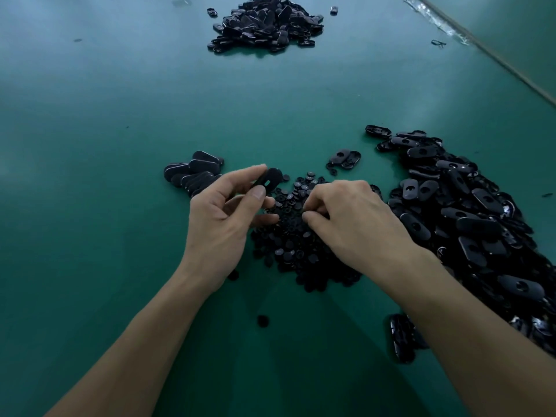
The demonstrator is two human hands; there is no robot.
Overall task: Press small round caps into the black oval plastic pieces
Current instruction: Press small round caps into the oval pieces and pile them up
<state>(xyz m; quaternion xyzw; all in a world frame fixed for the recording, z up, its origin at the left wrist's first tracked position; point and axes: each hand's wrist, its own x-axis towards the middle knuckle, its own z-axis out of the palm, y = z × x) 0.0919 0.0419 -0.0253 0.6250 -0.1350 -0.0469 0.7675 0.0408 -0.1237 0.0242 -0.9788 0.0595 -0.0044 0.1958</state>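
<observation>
My left hand [224, 218] pinches a black oval piece [270, 179] between thumb and fingers, held tilted just above the table. Beside it, my right hand [352, 219] has its fingers curled down into the heap of small round caps [293, 248]; the fingertips are buried in the caps, so I cannot see whether one is pinched. A long heap of black oval pieces [469, 218] with holes lies along the right.
A short row of stacked oval pieces [192, 173] lies left of my left hand. Another heap of oval pieces [267, 24] sits far back. Two loose ovals [346, 158] lie behind the caps. A stray cap [262, 321] and some ovals [401, 337] lie near my forearms on the green table [120, 145].
</observation>
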